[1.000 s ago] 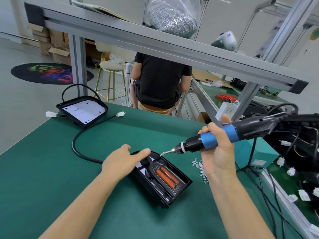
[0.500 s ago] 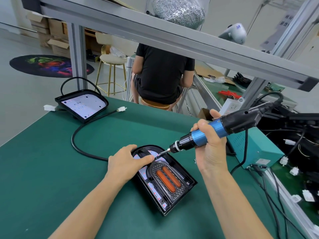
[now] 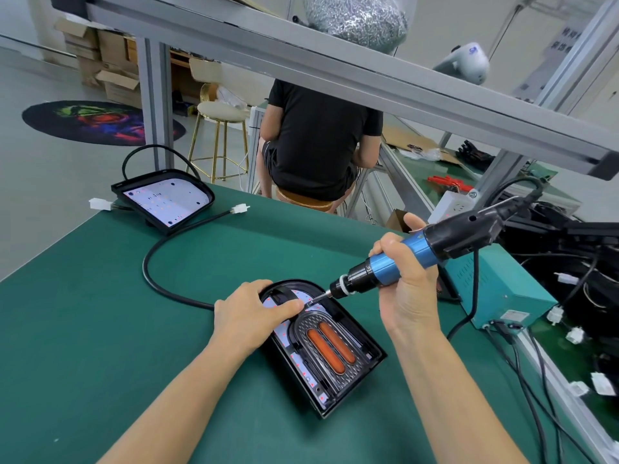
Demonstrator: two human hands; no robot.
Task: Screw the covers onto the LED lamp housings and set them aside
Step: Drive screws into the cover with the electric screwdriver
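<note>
The black LED lamp housing (image 3: 326, 349) lies flat on the green tabletop (image 3: 100, 329), its long axis running diagonally: rounded end away toward the upper left, square end toward the lower right. Inside it sits a ribbed cover (image 3: 330, 343) with two orange strips along the same axis. The left hand (image 3: 249, 318) rests on the rounded end, fingers curled over its rim. The right hand (image 3: 407, 289) grips a blue-and-black electric screwdriver (image 3: 415, 254), its bit angled down-left onto the cover's rounded end. A second housing (image 3: 165, 199) lies at the far-left corner. No lettering is readable.
</note>
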